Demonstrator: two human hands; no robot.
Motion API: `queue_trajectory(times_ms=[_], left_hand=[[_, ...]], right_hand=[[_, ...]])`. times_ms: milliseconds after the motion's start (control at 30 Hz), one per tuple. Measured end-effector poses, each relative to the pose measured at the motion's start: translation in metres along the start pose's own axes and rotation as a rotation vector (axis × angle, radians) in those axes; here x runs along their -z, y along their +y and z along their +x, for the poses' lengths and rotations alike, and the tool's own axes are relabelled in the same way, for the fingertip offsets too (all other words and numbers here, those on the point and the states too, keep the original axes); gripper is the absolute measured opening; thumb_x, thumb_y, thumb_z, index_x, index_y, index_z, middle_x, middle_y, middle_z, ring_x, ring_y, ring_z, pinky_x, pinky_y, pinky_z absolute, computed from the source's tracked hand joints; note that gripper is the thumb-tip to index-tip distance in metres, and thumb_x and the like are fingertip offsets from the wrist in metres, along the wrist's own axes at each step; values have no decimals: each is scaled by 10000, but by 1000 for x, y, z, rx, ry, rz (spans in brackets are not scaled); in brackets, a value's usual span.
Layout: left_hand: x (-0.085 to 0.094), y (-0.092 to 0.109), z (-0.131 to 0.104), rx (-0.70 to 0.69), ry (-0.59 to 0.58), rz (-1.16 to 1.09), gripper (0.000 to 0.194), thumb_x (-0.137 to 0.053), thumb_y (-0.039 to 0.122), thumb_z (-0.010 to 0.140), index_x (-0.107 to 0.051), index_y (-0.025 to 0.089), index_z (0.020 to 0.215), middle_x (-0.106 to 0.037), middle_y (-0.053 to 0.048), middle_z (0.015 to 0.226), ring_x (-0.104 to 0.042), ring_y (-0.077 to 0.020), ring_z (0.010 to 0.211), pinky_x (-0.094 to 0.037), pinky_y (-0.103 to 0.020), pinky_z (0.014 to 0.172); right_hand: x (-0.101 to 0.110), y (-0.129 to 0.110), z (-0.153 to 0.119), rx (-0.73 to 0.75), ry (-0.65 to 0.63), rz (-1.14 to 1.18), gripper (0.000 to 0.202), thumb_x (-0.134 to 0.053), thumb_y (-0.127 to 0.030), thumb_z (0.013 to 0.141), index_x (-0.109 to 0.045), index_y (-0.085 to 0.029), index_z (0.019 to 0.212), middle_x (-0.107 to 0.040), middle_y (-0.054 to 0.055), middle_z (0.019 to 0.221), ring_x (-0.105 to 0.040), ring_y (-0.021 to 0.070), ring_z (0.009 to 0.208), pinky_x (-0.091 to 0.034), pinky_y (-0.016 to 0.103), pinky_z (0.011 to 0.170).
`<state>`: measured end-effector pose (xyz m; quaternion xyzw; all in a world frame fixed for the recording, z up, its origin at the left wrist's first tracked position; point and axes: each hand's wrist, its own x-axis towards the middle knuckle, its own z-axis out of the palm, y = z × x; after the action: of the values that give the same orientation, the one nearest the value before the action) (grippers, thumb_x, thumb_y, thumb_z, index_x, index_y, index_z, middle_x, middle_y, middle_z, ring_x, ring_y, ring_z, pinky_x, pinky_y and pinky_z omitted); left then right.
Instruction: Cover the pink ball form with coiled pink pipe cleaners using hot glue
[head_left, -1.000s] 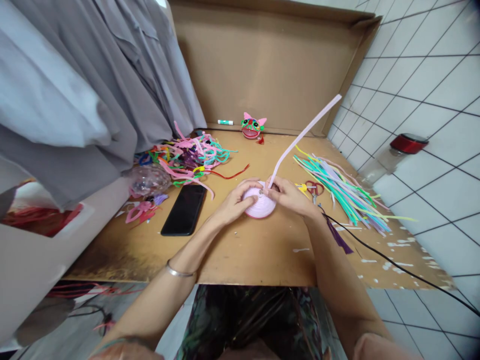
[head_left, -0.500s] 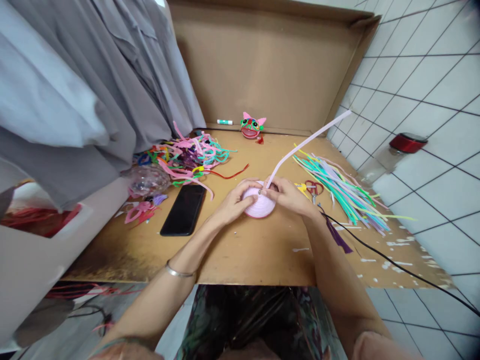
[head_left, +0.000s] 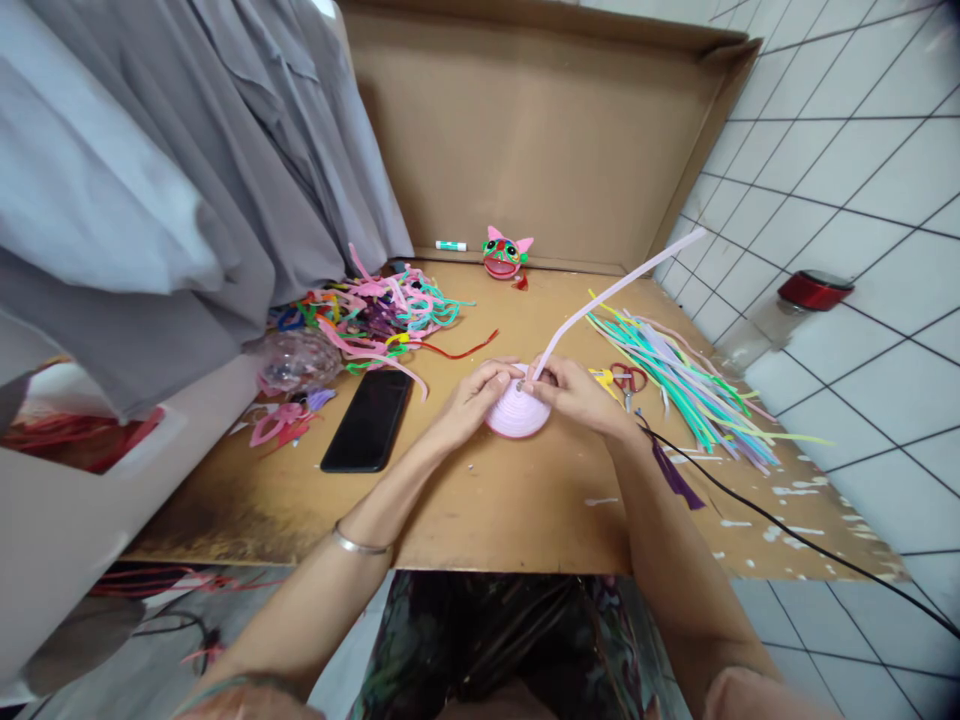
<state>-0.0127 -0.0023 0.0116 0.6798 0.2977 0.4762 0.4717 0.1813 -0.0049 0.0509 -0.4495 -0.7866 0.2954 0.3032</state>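
Observation:
In front of me a round, pale pink disc (head_left: 519,417) of coiled pipe cleaner lies between my hands, low over the table. My left hand (head_left: 478,395) grips its left edge, thumb on top and fingers around the far side. At the disc's centre my right hand (head_left: 568,392) pinches the base of a long pale pink pipe cleaner (head_left: 600,302), whose free end sticks up to the far right. A small dark spot shows beside the right fingertips. The disc's underside is hidden.
Left lie a black phone (head_left: 367,420) and a tangle of coloured pipe cleaners (head_left: 382,310). Right are red-handled scissors (head_left: 628,380), a bundle of straight pipe cleaners (head_left: 682,375), a black cable (head_left: 780,522) and a red-lidded jar (head_left: 816,290). A pink-eared animal face (head_left: 503,256) stands at the back.
My left thumb has drawn back from the top of the disc toward its left edge. My right hand and the long pipe cleaner have barely moved.

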Motion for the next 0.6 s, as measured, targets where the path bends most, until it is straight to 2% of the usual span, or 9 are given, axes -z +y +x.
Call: queue_trajectory(times_ms=[200, 400, 600], left_hand=[[-6, -3, 3, 45, 96, -70, 269, -672, 406, 797, -705, 166, 914, -675, -132, 1237, -569, -291, 1254, -389, -447, 1089], [-5, 0, 2, 58, 92, -37, 228, -618, 338, 794, -692, 166, 925, -653, -133, 1273, -575, -286, 1242, -396, -441, 1078], [-6, -1, 2, 24, 92, 28, 243, -587, 352, 813, -665, 166, 949, -671, -106, 1210, -622, -245, 1114, -450, -381, 1006]], right_hand=[[-1, -4, 0, -13, -2, 5, 228, -599, -409, 844, -609, -183, 869, -570, 8, 746, -499, 148, 693, -351, 255, 618], [-2, -8, -2, -20, 13, 1, 228, -598, -402, 835, -604, -177, 872, -549, 1, 728, -471, 140, 662, -332, 253, 602], [-4, -9, -3, -19, 35, -1, 213, -590, -391, 837, -582, -179, 843, -529, -3, 721, -466, 139, 674, -329, 254, 609]])
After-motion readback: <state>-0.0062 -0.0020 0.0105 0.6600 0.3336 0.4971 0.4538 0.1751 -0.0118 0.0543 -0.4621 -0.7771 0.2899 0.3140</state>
